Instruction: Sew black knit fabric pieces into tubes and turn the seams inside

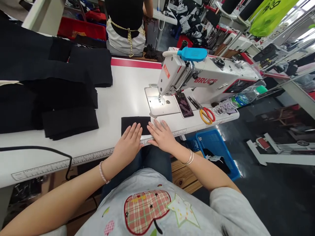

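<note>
**Left hand (126, 142), right hand (159, 136) flat on black cloth (135, 125)**

The hands lie open, just apart, fingertips on the cloth, which sits on the counter (118, 88) just left of the sewing machine (206, 78). Folded black fabric (70, 123) lies farther left of the machine.

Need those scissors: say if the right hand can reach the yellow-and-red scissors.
Likely yes: the right hand rests on the black fabric, the scissors lie close ahead, and the phone beside them isn't in the way.
</note>
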### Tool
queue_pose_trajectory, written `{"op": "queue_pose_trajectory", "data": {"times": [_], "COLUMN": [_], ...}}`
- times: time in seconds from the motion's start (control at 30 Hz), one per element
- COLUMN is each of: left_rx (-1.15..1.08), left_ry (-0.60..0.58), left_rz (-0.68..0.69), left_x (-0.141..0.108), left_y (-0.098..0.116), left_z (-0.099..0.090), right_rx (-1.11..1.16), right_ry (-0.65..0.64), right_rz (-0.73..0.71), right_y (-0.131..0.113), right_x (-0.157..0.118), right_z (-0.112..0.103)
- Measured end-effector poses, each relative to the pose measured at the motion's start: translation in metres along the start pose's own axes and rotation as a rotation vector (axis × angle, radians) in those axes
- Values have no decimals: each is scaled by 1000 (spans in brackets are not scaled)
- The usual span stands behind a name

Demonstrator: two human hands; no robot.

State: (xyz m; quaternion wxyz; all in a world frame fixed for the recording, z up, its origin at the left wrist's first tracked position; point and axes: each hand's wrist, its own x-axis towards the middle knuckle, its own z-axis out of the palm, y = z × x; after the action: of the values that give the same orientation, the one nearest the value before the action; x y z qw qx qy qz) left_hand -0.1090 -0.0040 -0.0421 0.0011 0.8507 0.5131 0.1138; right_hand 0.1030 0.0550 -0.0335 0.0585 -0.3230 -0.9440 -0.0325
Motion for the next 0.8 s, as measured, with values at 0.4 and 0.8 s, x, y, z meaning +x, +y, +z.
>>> {"op": "queue_pose_trajectory", "data": {"times": [0.4,0.8], "left_rx": [-119,-33], "left_ry": [146,17], "left_rz": [26,-35], "left_x": [21,54], "left_y": [-18,-26], "left_z": [-11,-9], "right_rx": [14,95], "right_ry": [18,50], "right_rz": [343,466], "right_y": [-28,-27], "right_x": [53,49], "right_z": [-13,9]}}
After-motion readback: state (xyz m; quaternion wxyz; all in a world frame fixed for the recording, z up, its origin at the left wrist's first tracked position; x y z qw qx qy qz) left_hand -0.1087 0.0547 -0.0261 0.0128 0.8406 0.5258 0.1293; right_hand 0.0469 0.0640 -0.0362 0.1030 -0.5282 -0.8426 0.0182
